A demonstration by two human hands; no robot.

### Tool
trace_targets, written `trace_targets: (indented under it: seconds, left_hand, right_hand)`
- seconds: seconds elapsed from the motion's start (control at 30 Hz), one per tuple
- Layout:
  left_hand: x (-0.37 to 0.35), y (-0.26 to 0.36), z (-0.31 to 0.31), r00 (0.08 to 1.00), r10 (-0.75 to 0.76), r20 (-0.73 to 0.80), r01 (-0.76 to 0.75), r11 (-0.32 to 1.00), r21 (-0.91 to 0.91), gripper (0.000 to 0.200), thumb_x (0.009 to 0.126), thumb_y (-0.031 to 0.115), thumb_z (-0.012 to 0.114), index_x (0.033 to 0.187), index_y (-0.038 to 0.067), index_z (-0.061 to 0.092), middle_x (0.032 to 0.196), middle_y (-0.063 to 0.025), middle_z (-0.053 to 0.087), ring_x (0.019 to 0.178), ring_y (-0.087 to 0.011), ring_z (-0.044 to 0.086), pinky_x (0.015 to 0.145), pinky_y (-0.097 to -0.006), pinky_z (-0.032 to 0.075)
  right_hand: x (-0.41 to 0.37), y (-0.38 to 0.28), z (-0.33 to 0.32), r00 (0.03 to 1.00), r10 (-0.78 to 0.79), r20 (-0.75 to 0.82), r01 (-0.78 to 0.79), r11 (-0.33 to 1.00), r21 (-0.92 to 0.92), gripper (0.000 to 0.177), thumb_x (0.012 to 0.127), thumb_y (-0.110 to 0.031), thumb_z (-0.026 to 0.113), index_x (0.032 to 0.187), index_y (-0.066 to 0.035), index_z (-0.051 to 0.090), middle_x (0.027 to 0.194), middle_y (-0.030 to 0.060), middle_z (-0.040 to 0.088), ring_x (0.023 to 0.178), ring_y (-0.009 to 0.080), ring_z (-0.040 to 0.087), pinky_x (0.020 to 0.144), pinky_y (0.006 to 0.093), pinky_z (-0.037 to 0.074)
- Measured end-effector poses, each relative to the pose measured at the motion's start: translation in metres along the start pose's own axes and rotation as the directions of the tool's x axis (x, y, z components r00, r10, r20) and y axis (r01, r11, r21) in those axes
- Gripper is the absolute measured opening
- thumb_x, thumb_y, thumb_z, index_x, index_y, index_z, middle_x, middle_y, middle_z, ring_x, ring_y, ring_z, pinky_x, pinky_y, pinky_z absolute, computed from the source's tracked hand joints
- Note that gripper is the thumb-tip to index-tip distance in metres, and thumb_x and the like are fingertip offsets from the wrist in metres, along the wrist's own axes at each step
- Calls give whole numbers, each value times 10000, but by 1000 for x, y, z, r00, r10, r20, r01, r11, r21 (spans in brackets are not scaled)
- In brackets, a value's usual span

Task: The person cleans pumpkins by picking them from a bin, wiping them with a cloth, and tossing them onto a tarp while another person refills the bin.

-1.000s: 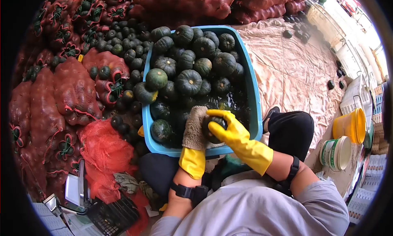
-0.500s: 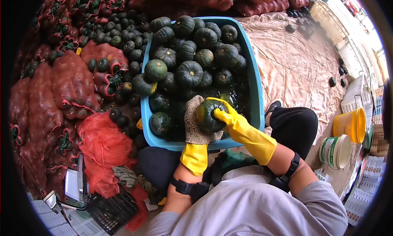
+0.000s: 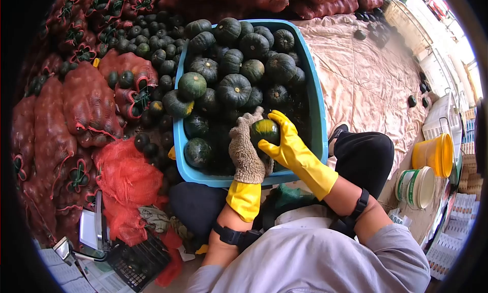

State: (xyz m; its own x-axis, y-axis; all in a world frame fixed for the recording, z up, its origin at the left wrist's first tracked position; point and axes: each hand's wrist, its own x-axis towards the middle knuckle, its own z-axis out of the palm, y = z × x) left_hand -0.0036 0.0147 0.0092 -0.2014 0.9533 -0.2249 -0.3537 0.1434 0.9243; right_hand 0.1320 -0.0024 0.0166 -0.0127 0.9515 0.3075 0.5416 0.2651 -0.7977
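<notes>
A small dark green squash [image 3: 265,131] with a yellow patch is between my hands, over the near end of a blue tub [image 3: 321,105]. My left hand [image 3: 246,146] wears a tan terry mitt over a yellow rubber glove and cups the squash from the left. From the right, my right hand [image 3: 292,146] in a yellow rubber glove grips it, thumb low and fingers above. The squash's underside is hidden. Many more green squashes [image 3: 234,90] are heaped in the tub beyond my hands, with dark water at the near end.
Red mesh sacks [image 3: 91,100] of squash and loose squashes pile up on the left. A red net [image 3: 127,171] and a scale [image 3: 134,262] lie nearer. On the right are a beige cloth [image 3: 356,74], a yellow bucket [image 3: 432,156] and a white bucket [image 3: 414,188].
The squash has been turned, so its yellow patch now faces up. My right hand's fingers have spread from its end to its right side, and my left mitt has shifted slightly.
</notes>
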Motion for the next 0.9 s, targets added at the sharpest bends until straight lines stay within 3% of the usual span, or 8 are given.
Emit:
trace_targets:
  seconds: [0.1,0.2,0.47,0.6,0.63,0.7,0.8,0.9]
  left_hand:
    - [1,6,-16,960,167,223,-237,910,341,394,940,245,723,1291,90,632,1108,-133,718,1122,-275,678,1031,-402,552]
    - [-8,61,-1,895,-333,296,429,820,-378,277,1035,258,662,1251,84,650,1197,-103,745,1129,-226,696,1064,-378,533]
    - [-12,20,9,884,344,316,-436,367,821,332,1040,264,626,1330,115,691,1263,-153,739,1176,-320,698,1069,-414,540]
    - [-2,29,2,839,203,504,-542,227,809,265,996,228,668,1246,141,665,1183,-173,742,1069,-349,741,951,-442,616]
    - [4,21,-6,872,233,431,-476,609,634,221,1004,244,660,1181,112,672,1141,-163,759,1014,-324,748,926,-450,621]
    - [4,2,-12,976,61,210,-105,973,205,202,999,270,649,1063,82,681,1062,-157,780,909,-299,750,844,-444,621]
    - [-8,59,18,850,-527,-8,495,804,-330,240,958,306,641,901,78,689,953,-168,792,759,-299,736,670,-400,610]
    - [-4,70,-1,949,-193,251,245,950,-196,241,947,161,607,1037,-55,665,902,-158,757,733,-245,717,681,-322,579]
  right_hand:
    - [7,-37,-35,894,110,435,-155,986,68,873,799,-142,903,1577,-143,507,1442,271,573,1322,434,594,1160,466,470]
    - [-2,-13,-13,927,125,353,-332,710,621,788,906,-244,857,1582,-98,479,1462,234,583,1362,375,589,1177,456,454]
    - [-9,-6,13,998,-11,-68,-3,981,-195,633,1013,-287,753,1560,-79,513,1499,273,538,1390,421,539,1185,451,431]
    - [-19,-9,-3,702,523,483,-711,478,516,511,1118,-356,616,1563,-138,492,1463,129,629,1299,253,638,1130,351,491]
    - [-25,0,-11,871,294,394,-475,711,519,553,1101,-389,638,1569,-137,484,1478,129,628,1303,255,647,1137,371,502]
    - [-13,24,-16,586,406,701,-774,25,633,648,1039,-544,627,1516,-113,550,1477,157,639,1320,337,650,1167,479,488]
    - [17,15,-61,460,87,884,-798,-395,455,656,1032,-625,559,1392,-84,651,1429,173,668,1310,417,649,1147,543,504]
    - [50,46,-118,928,138,345,-366,179,913,556,1116,-500,488,1492,-93,542,1489,179,604,1362,287,605,1129,547,494]
